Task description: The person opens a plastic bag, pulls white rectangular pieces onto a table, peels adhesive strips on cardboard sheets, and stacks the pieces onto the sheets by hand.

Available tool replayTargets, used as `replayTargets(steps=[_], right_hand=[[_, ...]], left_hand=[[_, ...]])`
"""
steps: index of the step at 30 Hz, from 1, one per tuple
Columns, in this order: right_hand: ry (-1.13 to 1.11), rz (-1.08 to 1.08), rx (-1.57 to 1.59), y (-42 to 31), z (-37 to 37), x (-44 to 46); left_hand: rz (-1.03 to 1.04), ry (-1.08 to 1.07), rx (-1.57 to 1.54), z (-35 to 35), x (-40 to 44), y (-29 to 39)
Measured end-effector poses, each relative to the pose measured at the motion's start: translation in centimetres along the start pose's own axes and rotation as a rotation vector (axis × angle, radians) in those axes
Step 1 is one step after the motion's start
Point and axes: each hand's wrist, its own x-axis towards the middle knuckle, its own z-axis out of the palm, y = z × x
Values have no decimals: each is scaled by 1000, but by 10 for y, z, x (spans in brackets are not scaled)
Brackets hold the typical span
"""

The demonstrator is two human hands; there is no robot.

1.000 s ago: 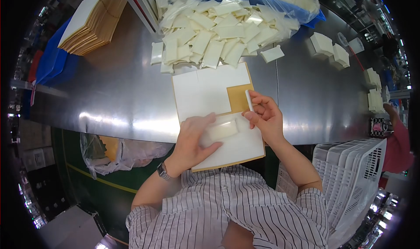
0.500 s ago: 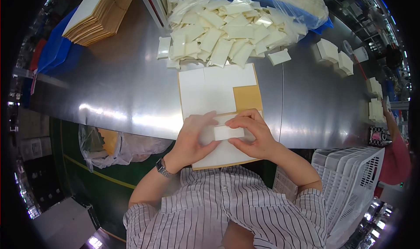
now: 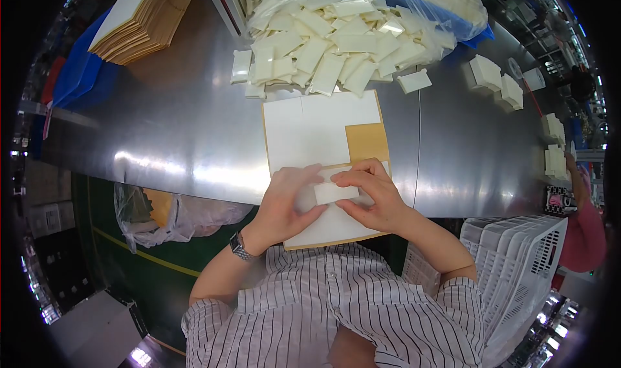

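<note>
A small white rectangular piece [image 3: 335, 193] lies flat between my hands, over the lower part of a white sheet with a tan border [image 3: 304, 135]. My right hand [image 3: 375, 196] grips the piece's right end between thumb and fingers. At the left end, my left hand [image 3: 284, 200] has its thumb and fingers spread around the piece, resting on the sheet. A square tan area [image 3: 367, 142] shows on the sheet above my right hand. Beyond the sheet lies a heap of cream-white flat pieces [image 3: 336, 43].
Stacked tan-edged sheets [image 3: 139, 25] stand at the back left by a blue bin [image 3: 81, 77]. White stacks [image 3: 485, 73] line the right side. White crates [image 3: 511, 251] stand lower right, near another person's pink sleeve [image 3: 582, 238]. A plastic bag [image 3: 187, 219] hangs below the left edge.
My right hand has brought the upright white piece down and left to between my hands, where it now lies flat. My left hand has stayed nearly in place.
</note>
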Motion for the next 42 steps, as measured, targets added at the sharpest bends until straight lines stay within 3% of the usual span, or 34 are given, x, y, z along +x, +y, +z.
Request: replayTargets(steps=[8, 16, 23, 25, 27, 29, 34, 38, 40, 42], right_hand=[[1, -39, -38, 3, 1, -1], [-2, 173, -12, -1, -21, -2], [-24, 190, -45, 7, -20, -8], [-73, -46, -204, 11, -22, -4], [-123, -70, -229, 9, -34, 4], [-174, -95, -250, 21, -44, 13], [144, -39, -467, 65, -53, 58], [143, 15, -531, 74, -52, 69], [531, 388, -159, 75, -60, 81], [859, 173, -140, 91, -85, 89]], left_hand=[[40, -15, -2, -2, 1, -2], [32, -24, -42, 0, 1, -4], [127, -92, 81, -5, 1, -1], [157, -117, 150, -6, 3, 3], [211, -173, 360, -10, 6, 8], [174, -225, 310, -8, 5, 5], [164, -294, 230, -8, 7, -3], [157, -296, 243, -8, 9, 0], [161, -295, 259, -9, 11, 2], [201, -248, 233, -14, 14, 7]])
